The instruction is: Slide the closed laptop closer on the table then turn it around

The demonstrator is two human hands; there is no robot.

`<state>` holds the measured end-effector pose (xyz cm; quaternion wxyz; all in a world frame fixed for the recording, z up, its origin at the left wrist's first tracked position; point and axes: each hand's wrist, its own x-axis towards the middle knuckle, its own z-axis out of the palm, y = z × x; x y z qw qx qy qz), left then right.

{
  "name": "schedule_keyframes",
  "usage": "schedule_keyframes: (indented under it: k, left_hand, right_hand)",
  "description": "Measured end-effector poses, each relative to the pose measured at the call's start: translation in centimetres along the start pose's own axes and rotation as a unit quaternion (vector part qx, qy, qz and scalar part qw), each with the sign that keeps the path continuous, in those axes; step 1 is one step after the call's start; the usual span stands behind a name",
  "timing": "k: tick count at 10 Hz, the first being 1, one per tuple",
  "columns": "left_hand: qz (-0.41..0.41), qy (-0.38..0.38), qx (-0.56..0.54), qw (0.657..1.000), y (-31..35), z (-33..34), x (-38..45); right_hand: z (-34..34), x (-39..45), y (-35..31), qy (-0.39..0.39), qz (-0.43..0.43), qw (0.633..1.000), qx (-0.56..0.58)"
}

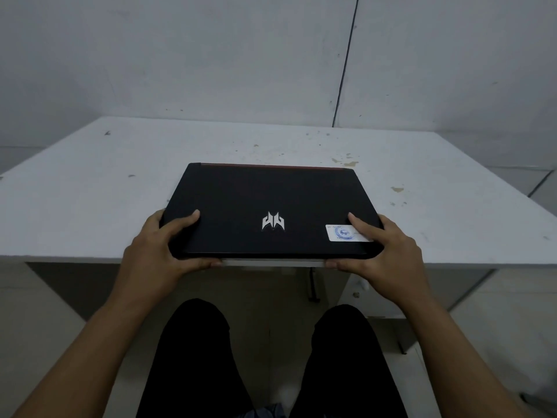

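Note:
A closed black laptop (265, 200) lies on the white table (90, 191), its near edge level with the table's front edge. A silver logo sits on the lid, a white sticker (342, 233) at the near right corner, and a red strip runs along the far edge. My left hand (159, 245) grips the near left corner, thumb on the lid and fingers under the front edge. My right hand (381, 248) grips the near right corner the same way, its thumb partly covering the sticker.
The tabletop is scuffed with small chipped spots. A pale wall (211, 55) rises right behind the table, with a dark cable (346, 61) running down it. My legs in dark trousers (196, 357) are below the table's front edge.

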<state>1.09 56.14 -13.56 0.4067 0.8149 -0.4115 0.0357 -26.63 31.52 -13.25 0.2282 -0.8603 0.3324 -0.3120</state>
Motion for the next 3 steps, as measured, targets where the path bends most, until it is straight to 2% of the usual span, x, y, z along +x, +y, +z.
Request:
schedule_keyframes:
  k: [1, 2, 3]
  left_hand:
    - [-0.006, -0.020, 0.012, 1.000, -0.1, -0.2, 0.1]
    - [-0.048, -0.089, -0.002, 0.995, 0.2, -1.4, 0.9]
    - [-0.085, -0.142, 0.028, 0.986, 1.9, -2.7, 2.8]
  right_hand:
    - [0.0, 0.0, -0.2, -0.006, 0.007, 1.000, 0.006]
    - [-1.3, 0.6, -0.5, -0.055, 0.025, 0.998, 0.027]
    - [-2.7, 2.6, -2.0, -0.114, 0.064, 0.991, 0.023]
